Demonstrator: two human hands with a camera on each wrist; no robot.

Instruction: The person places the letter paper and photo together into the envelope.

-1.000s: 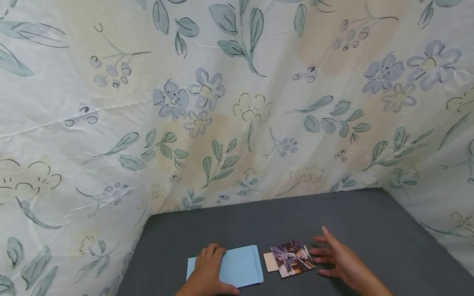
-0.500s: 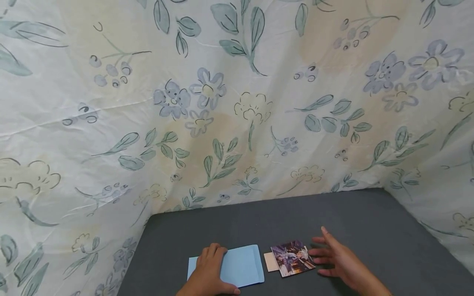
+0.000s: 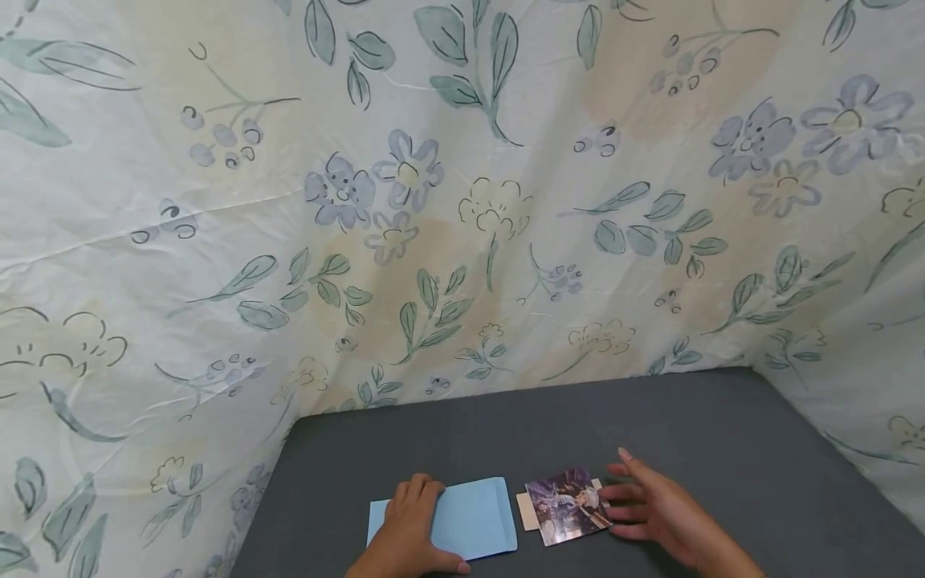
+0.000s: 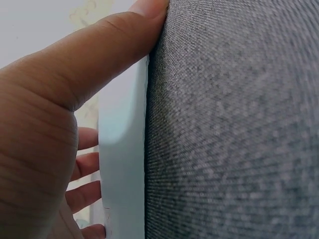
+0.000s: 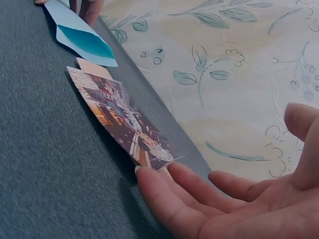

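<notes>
A light blue envelope (image 3: 473, 518) lies at the left, its mouth gaping toward the right in the right wrist view. My left hand (image 3: 410, 526) grips it across its width, thumb at the near edge and fingers at the far edge. To the right is a colourful printed picture card (image 3: 567, 507), over a beige card (image 3: 527, 511) that sticks out on the envelope side. My right hand (image 3: 661, 514) touches the cards' right end with its fingertips (image 5: 149, 174), thumb held apart. The picture card looks slightly raised and bowed in the right wrist view.
The dark grey tabletop (image 3: 520, 425) extends behind and to the right of the hands. A floral cloth (image 3: 462, 201) hangs behind the table and along both its sides.
My right hand has shifted slightly left, and the picture card has slid a little left over the beige card. The left hand and the envelope keep their place.
</notes>
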